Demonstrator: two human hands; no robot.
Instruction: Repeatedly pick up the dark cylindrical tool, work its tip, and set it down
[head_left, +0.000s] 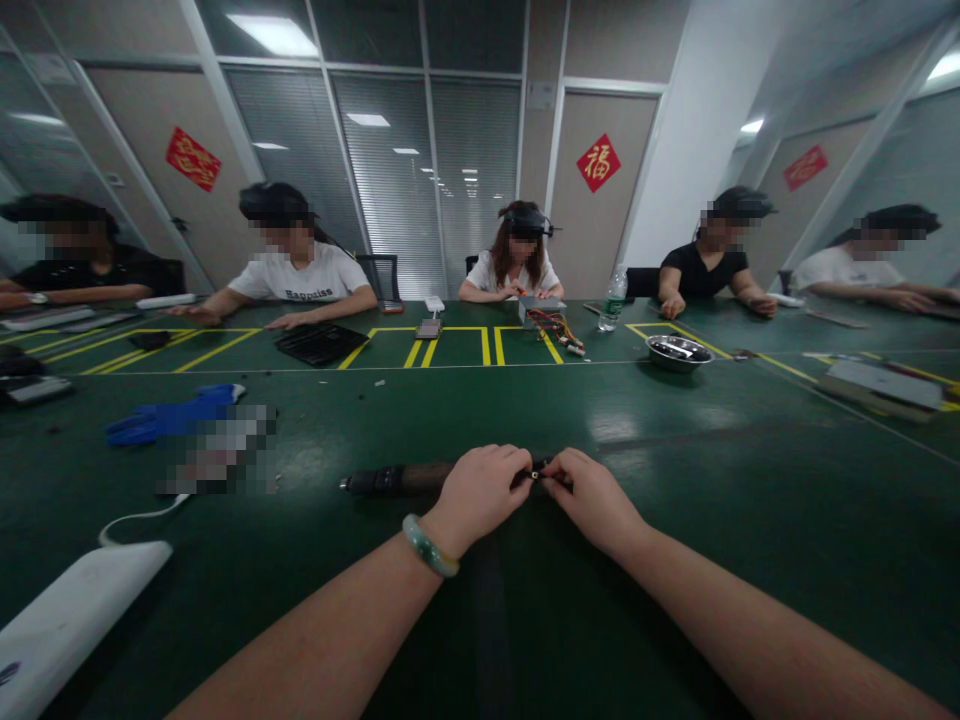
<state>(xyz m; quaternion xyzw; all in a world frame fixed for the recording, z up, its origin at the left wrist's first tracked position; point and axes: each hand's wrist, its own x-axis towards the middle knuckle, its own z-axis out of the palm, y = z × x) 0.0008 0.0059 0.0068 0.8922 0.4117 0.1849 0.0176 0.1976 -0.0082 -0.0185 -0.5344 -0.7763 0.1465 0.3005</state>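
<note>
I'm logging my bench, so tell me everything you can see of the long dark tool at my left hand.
The tool is slim and roughly cylindrical: a small silvery tip at its left end, a black section, then a brownish-black body. Its material is unclear. It appears to lie sideways on the green table. The left hand hides its right part; I can't tell its grip.

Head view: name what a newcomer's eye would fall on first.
Probably the centre, where the left hand, a green bangle at its wrist, and the right hand meet at a small dark piece. Beyond, a red diamond sign hangs on the door right of centre. A bright blue item lies on the green table at left.
</note>
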